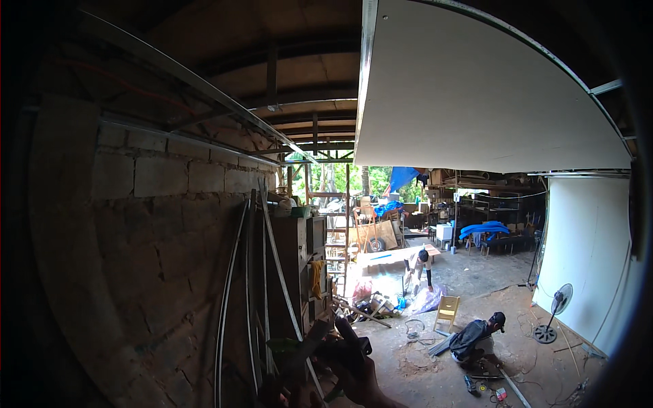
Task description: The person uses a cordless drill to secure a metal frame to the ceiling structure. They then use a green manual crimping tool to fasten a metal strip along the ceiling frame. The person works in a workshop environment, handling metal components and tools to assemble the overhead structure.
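Observation:
Low in the centre, my right hand [360,377] is wrapped around a dark hand tool [347,347], perhaps a drill, whose details are lost in shadow. Just left of it is my left hand [292,391], dim and with curled fingers, at a dark and greenish object that I cannot make out. Behind my hands, long metal studs [241,238] lean beside a dark cabinet [299,238]. Below me on the dirty floor, a crouching person [469,340] in dark clothes and a cap is by a long metal strip [513,387], with scattered tools [469,384] nearby.
A block wall [160,177] runs along the left. A pale ceiling board [476,81] hangs overhead. Another person [415,272] bends near purple plastic [425,299]. A wooden chair [447,311], standing fan [561,299], upright white panel [581,238] and ladder [335,245] stand around.

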